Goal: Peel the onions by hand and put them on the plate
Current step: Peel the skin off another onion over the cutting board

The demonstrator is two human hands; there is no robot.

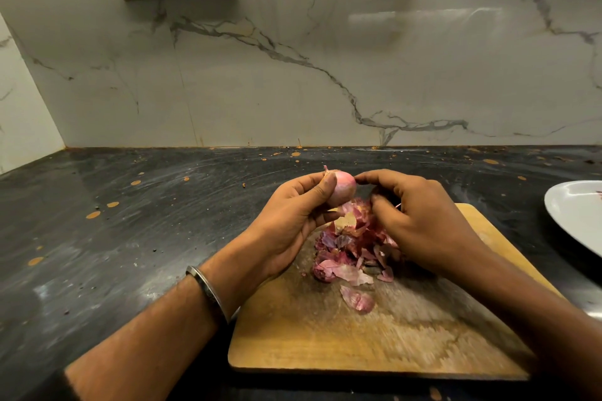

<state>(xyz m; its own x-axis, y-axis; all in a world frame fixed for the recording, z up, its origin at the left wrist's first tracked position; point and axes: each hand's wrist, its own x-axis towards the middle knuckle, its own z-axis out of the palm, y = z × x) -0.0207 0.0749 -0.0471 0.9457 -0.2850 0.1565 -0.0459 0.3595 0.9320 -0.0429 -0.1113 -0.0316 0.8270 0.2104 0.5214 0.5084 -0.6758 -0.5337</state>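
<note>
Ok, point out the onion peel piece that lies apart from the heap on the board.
It is the single pink peel on the wooden board, nearest the camera, with bare wood between it and the heap of peels below the hands.

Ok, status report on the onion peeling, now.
Left hand grips onion above cutting board. Right hand fingertips pinching at its end. Peel pile beneath. Plate at right, path unobstructed.

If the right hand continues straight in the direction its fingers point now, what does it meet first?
Most likely the onion. The right hand points leftward, its fingertips already at the onion's side; the left hand holds it from the other side. Depth is uncertain.
</note>
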